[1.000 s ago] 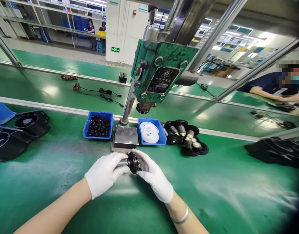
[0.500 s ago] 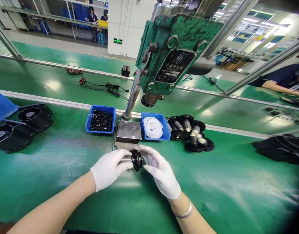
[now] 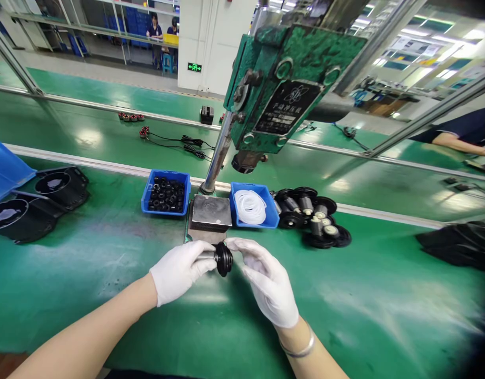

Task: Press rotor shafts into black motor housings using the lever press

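Observation:
My left hand (image 3: 182, 271), in a white glove, is closed around the metal shaft of a part with stacked black discs (image 3: 224, 259); I cannot make out its exact kind. The discs point right, toward my right hand (image 3: 266, 276). That hand is also gloved, its fingers curved and apart beside the discs, with nothing visible in it. Just beyond my hands stands a hand press (image 3: 281, 100), its metal block (image 3: 211, 210) on the base. To its left is a blue bin of small black rings (image 3: 166, 196); to its right, one of white plastic rings (image 3: 250, 207).
Right of the bins lie several black wheels with metal shafts (image 3: 316, 216). Black housings (image 3: 48, 200) sit at far left beside a blue box (image 3: 7, 166). A black object (image 3: 457, 245) lies at far right. Cables (image 3: 192, 145) lie behind a rail. A co-worker's arm (image 3: 459, 141) shows at right.
My right hand has drawn slightly right, away from the discs, and its fingers have opened a little. My left hand still holds the shaft. The whole view has shifted slightly.

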Action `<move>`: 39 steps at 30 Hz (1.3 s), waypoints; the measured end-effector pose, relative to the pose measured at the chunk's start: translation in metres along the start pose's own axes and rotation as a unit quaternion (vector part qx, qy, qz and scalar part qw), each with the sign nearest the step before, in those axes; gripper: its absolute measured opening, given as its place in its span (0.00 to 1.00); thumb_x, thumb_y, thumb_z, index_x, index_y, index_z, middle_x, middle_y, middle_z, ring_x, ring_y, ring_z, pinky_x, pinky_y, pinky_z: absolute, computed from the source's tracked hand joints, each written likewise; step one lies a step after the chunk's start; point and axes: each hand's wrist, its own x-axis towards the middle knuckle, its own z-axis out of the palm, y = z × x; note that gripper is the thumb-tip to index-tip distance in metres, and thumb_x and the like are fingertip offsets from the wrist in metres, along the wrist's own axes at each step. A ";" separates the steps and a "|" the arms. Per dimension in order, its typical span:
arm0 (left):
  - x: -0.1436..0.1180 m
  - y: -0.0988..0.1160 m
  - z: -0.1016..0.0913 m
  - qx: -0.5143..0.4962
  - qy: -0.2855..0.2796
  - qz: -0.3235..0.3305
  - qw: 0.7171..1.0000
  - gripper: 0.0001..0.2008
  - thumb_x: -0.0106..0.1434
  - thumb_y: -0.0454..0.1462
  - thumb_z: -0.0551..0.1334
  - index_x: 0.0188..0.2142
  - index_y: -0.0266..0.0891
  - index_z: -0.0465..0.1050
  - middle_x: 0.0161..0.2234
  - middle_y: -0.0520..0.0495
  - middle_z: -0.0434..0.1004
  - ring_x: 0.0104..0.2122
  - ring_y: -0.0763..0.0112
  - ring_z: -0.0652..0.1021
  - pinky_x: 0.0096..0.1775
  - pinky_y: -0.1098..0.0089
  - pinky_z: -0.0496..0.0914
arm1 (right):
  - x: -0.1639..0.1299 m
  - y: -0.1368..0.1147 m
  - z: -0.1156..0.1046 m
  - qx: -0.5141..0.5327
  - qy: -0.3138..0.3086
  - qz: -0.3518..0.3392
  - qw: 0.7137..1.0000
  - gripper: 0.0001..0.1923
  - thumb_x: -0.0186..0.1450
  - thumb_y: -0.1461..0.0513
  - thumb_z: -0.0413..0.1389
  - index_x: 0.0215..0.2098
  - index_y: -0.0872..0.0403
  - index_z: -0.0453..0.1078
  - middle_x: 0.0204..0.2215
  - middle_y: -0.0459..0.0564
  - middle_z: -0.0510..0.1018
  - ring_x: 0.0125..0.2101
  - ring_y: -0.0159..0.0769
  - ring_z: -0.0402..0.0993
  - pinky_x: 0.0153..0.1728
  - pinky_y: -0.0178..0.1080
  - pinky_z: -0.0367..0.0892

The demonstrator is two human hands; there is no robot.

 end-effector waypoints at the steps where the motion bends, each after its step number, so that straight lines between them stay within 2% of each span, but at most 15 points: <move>1: 0.000 0.000 0.000 0.006 0.000 0.001 1.000 0.12 0.69 0.42 0.56 0.49 0.44 0.70 0.47 0.51 0.78 0.47 0.64 0.76 0.48 0.67 0.67 | 0.000 0.000 -0.001 -0.004 0.017 -0.001 1.000 0.15 0.66 0.59 0.58 0.51 0.49 0.72 0.51 0.53 0.74 0.55 0.49 0.67 0.60 0.55 0.60; 4: 0.000 0.002 -0.003 0.024 0.003 0.010 1.000 0.12 0.69 0.42 0.56 0.49 0.43 0.69 0.47 0.50 0.77 0.47 0.63 0.76 0.48 0.66 0.67 | 0.004 0.002 -0.005 -0.014 0.046 0.021 0.999 0.17 0.67 0.58 0.57 0.54 0.49 0.68 0.53 0.54 0.73 0.55 0.48 0.68 0.60 0.55 0.60; 9: -0.002 0.002 -0.009 0.072 0.011 0.053 0.996 0.12 0.70 0.41 0.56 0.50 0.43 0.68 0.46 0.49 0.76 0.46 0.64 0.75 0.48 0.66 0.67 | 0.008 0.009 -0.003 -0.061 -0.026 0.062 0.996 0.20 0.62 0.60 0.60 0.51 0.49 0.63 0.50 0.54 0.70 0.50 0.44 0.69 0.51 0.48 0.69; 13: -0.002 -0.004 -0.008 0.141 -0.005 0.099 0.985 0.13 0.70 0.41 0.55 0.52 0.44 0.66 0.43 0.48 0.74 0.42 0.63 0.75 0.44 0.65 0.68 | 0.003 0.013 0.008 -0.142 -0.042 0.018 0.989 0.21 0.57 0.67 0.57 0.48 0.50 0.60 0.44 0.52 0.67 0.45 0.39 0.68 0.48 0.42 0.68; 17: -0.002 -0.008 -0.003 0.192 -0.015 0.157 0.969 0.12 0.69 0.38 0.57 0.51 0.40 0.65 0.40 0.47 0.73 0.38 0.63 0.75 0.41 0.66 0.68 | 0.000 0.012 0.013 -0.172 -0.057 -0.016 0.983 0.21 0.53 0.71 0.54 0.44 0.49 0.58 0.41 0.49 0.64 0.41 0.37 0.66 0.45 0.39 0.69; 21: -0.003 -0.008 0.003 0.222 -0.008 0.191 0.956 0.13 0.69 0.37 0.57 0.52 0.40 0.63 0.38 0.46 0.72 0.36 0.62 0.75 0.39 0.65 0.69 | -0.003 0.008 0.012 -0.210 -0.078 -0.038 0.974 0.22 0.51 0.71 0.53 0.43 0.49 0.57 0.41 0.50 0.63 0.43 0.39 0.65 0.46 0.40 0.68; 27: -0.005 -0.011 0.006 0.222 0.010 0.235 0.946 0.13 0.71 0.37 0.52 0.53 0.39 0.61 0.39 0.44 0.73 0.36 0.63 0.75 0.40 0.65 0.70 | -0.004 -0.001 0.011 -0.272 -0.076 -0.105 0.953 0.22 0.49 0.72 0.52 0.40 0.49 0.57 0.42 0.51 0.65 0.44 0.40 0.66 0.46 0.42 0.67; 30: -0.003 -0.009 0.005 0.251 -0.008 0.207 0.946 0.12 0.70 0.38 0.54 0.52 0.40 0.63 0.40 0.44 0.74 0.38 0.63 0.76 0.41 0.65 0.70 | -0.003 0.000 0.013 -0.301 -0.058 -0.126 0.944 0.20 0.48 0.73 0.52 0.37 0.49 0.57 0.41 0.50 0.66 0.43 0.40 0.67 0.45 0.41 0.67; 33: 0.001 0.000 0.011 0.359 -0.043 0.114 0.925 0.09 0.68 0.35 0.55 0.46 0.39 0.68 0.39 0.44 0.75 0.37 0.61 0.77 0.41 0.63 0.70 | -0.005 0.005 0.019 -0.338 -0.047 -0.135 0.930 0.20 0.46 0.73 0.52 0.35 0.50 0.57 0.40 0.50 0.66 0.41 0.40 0.68 0.42 0.40 0.68; 36: 0.004 0.011 0.023 0.447 -0.018 0.033 0.894 0.09 0.65 0.31 0.52 0.37 0.36 0.71 0.35 0.40 0.76 0.37 0.53 0.78 0.41 0.55 0.70 | -0.011 0.011 0.029 -0.379 -0.070 -0.136 0.913 0.18 0.45 0.73 0.52 0.32 0.51 0.58 0.37 0.49 0.65 0.35 0.38 0.66 0.36 0.39 0.68; 39: 0.003 0.016 0.028 0.466 -0.015 0.018 0.885 0.09 0.63 0.33 0.54 0.33 0.36 0.73 0.29 0.39 0.78 0.31 0.51 0.79 0.35 0.56 0.71 | -0.019 0.013 0.037 -0.401 -0.077 -0.157 0.899 0.17 0.45 0.73 0.52 0.30 0.51 0.58 0.35 0.49 0.65 0.32 0.37 0.65 0.33 0.38 0.67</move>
